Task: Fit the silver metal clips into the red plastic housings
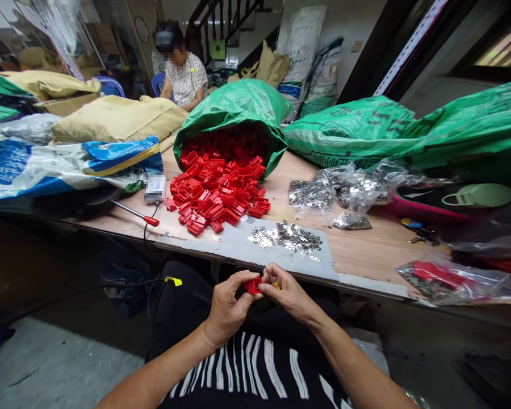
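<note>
1. Nearest, striped clothing (251, 366) is seen.
2. Beyond, a red part (252, 285) is pinched in the closed left hand (227, 304); a yellow-ended tool (275, 283) is held in the curled right hand (292, 294).
3. Seemingly, the part is being worked; steadiness is probably required next.

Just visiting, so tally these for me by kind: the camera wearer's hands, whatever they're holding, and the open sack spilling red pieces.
Hands: 2 (left hand, right hand)
Held red plastic piece: 1
Held yellow-handled tool: 1
Open green sack: 1
Total: 5
</note>
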`<state>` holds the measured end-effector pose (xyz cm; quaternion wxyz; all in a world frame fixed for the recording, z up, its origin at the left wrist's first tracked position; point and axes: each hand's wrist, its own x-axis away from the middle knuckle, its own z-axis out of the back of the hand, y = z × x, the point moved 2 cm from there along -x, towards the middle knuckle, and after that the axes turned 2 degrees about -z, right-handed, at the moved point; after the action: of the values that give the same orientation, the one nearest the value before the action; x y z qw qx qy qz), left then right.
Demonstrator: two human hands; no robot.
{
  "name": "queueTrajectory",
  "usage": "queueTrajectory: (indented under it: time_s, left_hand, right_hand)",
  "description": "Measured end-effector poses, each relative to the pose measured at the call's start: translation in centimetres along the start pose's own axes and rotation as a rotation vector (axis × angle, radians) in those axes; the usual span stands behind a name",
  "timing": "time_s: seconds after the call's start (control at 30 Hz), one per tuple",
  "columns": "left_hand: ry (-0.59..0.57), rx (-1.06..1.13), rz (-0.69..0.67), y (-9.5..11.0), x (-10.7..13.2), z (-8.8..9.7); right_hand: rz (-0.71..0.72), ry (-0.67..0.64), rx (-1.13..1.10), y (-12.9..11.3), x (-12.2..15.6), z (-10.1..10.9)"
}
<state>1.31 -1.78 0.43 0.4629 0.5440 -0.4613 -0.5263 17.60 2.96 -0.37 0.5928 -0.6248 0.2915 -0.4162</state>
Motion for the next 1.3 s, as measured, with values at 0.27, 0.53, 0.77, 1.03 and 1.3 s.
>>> queueTrajectory:
  time_s: [0.27,0.53,0.77,1.03,1.3]
  left_hand:
    - [0.012,0.054,0.014,-0.1,-0.1,0.0]
    - [-0.005,0.082,-0.027,-0.1,-0.1,0.5]
    - [-0.086,0.275,-0.041,-0.4,-0.3,0.6]
    - [0.138,0.418,0.062,-1.4,-1.1,1.1]
    - [0.169,0.333,0.039,-1.0,-1.3,1.2]
  right_hand:
    - [-0.129,-0.107,-0.225,-0.7,0.3,-0.2]
    - [-0.163,-0.141,-0.343,-1.1,0.2,-0.6]
    - [-0.180,-0.182,-0.479,-0.7,0.5,-1.1]
    - [0.065,0.204,0.531,-3.7,-2.7,3.0]
    - [0.066,0.403,1.160,-3.6,-5.9,3.7]
